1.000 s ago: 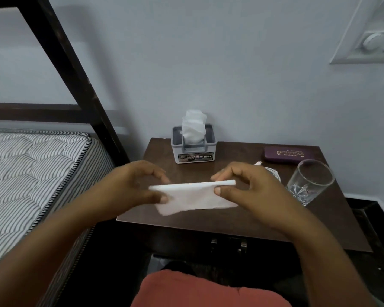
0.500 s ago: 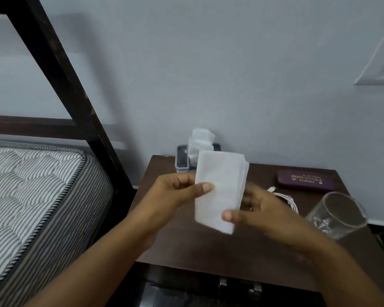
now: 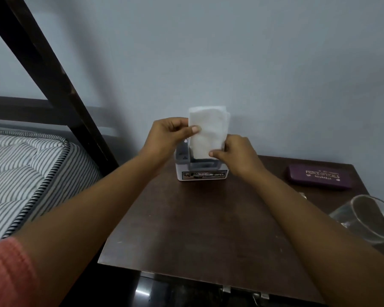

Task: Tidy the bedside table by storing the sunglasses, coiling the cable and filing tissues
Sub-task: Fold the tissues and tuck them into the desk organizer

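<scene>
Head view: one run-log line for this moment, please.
step: filing tissue | left hand: pinches tissue left edge | right hand: pinches lower corner | tissue: upright, lower end at holder slot

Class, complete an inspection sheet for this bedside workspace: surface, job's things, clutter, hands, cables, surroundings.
Surface: dark brown wooden bedside table, glossy top.
Job's things: folded white paper tissue held above grey-and-white plastic tissue holder; purple oblong glasses case, closed, back right.
Clutter: clear drinking glass at right edge.
Hands: left hand and right hand both pinch the tissue.
Cables: nothing clearly seen.
Surroundings: striped grey-and-white mattress, dark wooden bed frame, pale wall.
</scene>
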Available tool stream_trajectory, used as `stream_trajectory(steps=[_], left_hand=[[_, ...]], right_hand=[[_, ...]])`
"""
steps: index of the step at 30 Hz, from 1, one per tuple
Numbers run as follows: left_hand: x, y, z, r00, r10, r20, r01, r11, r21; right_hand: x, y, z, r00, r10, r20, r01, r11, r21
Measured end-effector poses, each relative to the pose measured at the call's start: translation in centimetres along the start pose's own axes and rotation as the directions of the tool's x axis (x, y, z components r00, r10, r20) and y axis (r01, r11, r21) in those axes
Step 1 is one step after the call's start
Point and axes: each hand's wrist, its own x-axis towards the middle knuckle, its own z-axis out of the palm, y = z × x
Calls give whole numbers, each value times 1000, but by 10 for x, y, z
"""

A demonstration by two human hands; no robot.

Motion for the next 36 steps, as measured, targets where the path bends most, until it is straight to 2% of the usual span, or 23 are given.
stream_trajectory(steps=[5, 9, 15, 19, 22, 26, 33, 36], left_hand=[[3, -20, -5, 999, 25, -30, -24, 1000, 12], [7, -24, -7, 997, 36, -63, -32, 998, 58], [8, -37, -5, 998, 1, -65, 8, 991, 132], [8, -34, 1, 996, 15, -83, -3, 991, 134], [9, -31, 7, 996, 5, -89, 7, 991, 136], [10, -30, 10, 992, -8, -126, 28, 988, 155], [14, -26, 14, 985, -13, -175, 41, 987, 152], [16, -27, 16, 984, 6, -181, 28, 983, 181]], right_hand=[[3, 2, 16, 995, -88, -52, 73, 969, -236], [3, 0, 22, 992, -115, -51, 92, 942, -321], [-6, 2, 22, 992, -126, -13, 117, 951, -287], [0, 9, 19, 993, -90, -74, 67, 962, -265], [3, 13, 15, 999, -52, -15, 48, 977, -206], [7, 14, 12, 997, -50, 66, 65, 969, -239], [12, 14, 8, 994, -61, 90, 72, 990, -125], [13, 16, 9, 997, -60, 57, 67, 987, -145]])
